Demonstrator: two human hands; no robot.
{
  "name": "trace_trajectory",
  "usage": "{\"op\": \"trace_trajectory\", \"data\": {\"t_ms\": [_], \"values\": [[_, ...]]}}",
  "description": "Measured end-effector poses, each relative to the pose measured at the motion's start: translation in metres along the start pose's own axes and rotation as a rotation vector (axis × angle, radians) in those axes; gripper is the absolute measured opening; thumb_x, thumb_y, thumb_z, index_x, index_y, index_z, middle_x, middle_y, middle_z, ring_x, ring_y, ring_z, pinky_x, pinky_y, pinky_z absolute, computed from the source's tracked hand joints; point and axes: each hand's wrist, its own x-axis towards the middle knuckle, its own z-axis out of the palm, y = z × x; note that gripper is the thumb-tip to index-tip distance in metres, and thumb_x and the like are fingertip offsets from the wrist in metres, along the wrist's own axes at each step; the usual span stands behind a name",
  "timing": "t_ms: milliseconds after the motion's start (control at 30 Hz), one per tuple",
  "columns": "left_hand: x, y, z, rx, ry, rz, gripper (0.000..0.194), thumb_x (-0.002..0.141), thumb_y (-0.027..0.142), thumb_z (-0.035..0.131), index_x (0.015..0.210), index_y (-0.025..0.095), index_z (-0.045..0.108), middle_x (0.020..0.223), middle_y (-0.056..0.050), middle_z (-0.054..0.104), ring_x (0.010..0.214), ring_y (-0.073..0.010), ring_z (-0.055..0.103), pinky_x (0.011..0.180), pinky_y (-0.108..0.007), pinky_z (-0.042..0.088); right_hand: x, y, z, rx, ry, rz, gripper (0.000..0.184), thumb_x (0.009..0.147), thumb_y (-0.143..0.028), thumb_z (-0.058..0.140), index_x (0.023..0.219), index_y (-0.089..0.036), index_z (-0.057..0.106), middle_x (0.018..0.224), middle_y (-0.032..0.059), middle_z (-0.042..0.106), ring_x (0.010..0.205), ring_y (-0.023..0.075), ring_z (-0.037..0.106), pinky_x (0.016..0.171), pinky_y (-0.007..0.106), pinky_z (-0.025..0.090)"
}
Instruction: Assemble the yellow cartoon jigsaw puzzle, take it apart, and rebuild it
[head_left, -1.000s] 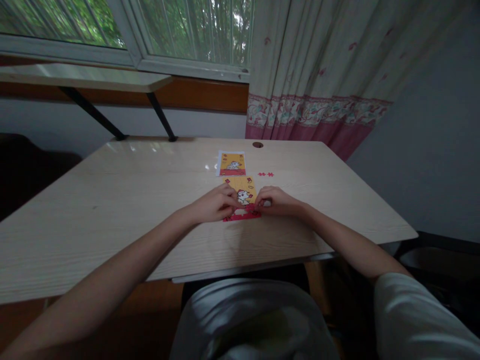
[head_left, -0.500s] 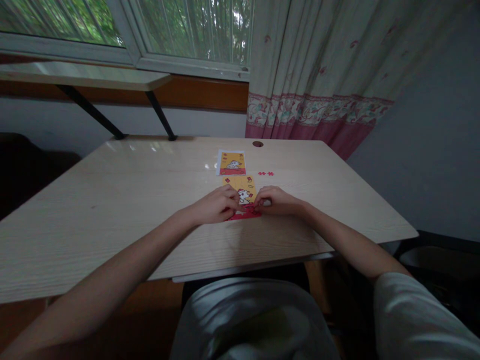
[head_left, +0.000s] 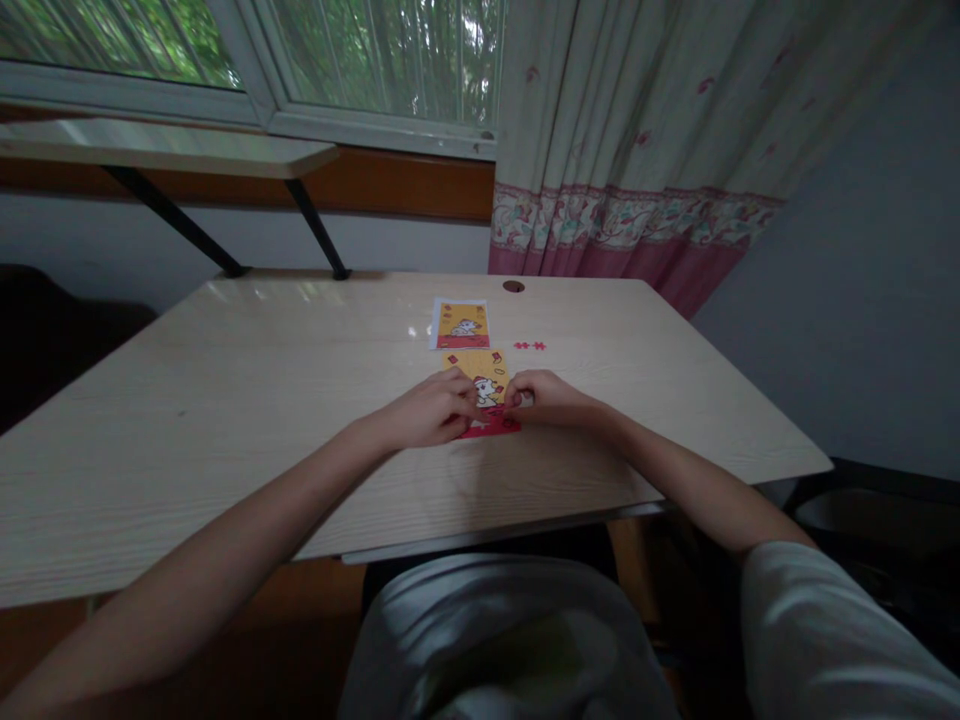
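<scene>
A mostly assembled jigsaw puzzle lies flat on the desk, yellow above and red below, with a white cartoon animal in the middle. A light gap shows in its red lower part. Over the puzzle's left side is my left hand, fingers bent and pressed together; what they hold, if anything, is hidden. My right hand is at the right edge, thumb and forefinger pinched on what looks like a small red puzzle piece, mostly covered by the fingertips. Two loose red puzzle pieces lie beyond the right hand.
A printed picture with a matching design lies just behind the puzzle. The pale wooden desk has a round cable hole near its back edge. A raised shelf stands back left; a curtain hangs behind the desk.
The view has shifted very slightly. Both hands stay over the lower part of the puzzle, with only tiny finger movements.
</scene>
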Motion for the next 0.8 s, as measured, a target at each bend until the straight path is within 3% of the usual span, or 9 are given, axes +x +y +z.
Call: {"op": "trace_trajectory", "data": {"t_ms": [167, 600, 800], "values": [[0.0027, 0.0056, -0.0037, 0.055, -0.013, -0.009, 0.026, 0.081, 0.016, 0.046, 0.093, 0.023, 0.068, 0.085, -0.006, 0.057, 0.083, -0.0197, 0.046, 0.078, -0.033, 0.038, 0.0043, -0.0043, 0.0009, 0.090, -0.042, 0.115, 0.007, 0.067, -0.022, 0.063, 0.067, -0.014, 0.062, 0.066, -0.0012, 0.060, 0.062, 0.0087, 0.051, 0.056, 0.019, 0.036], [0.0035, 0.0061, -0.0058, 0.082, -0.026, 0.004, 0.026, 0.082, 0.017, 0.047, 0.095, 0.023, 0.068, 0.083, -0.006, 0.058, 0.084, -0.0203, 0.046, 0.078, -0.034, 0.038, 0.0055, -0.0025, 0.0011, 0.081, -0.074, 0.170, 0.007, 0.067, -0.021, 0.061, 0.068, -0.015, 0.063, 0.065, -0.0016, 0.060, 0.060, 0.0085, 0.051, 0.053, 0.019, 0.034], [0.0018, 0.0056, -0.0061, 0.040, -0.007, -0.004, 0.029, 0.080, 0.014, 0.046, 0.098, 0.023, 0.067, 0.084, -0.005, 0.058, 0.085, -0.0196, 0.049, 0.082, -0.034, 0.038, 0.0033, 0.0016, -0.0010, 0.060, -0.069, 0.063, 0.011, 0.070, -0.025, 0.062, 0.073, -0.014, 0.064, 0.069, -0.0009, 0.060, 0.062, 0.0088, 0.050, 0.056, 0.019, 0.035]]}}
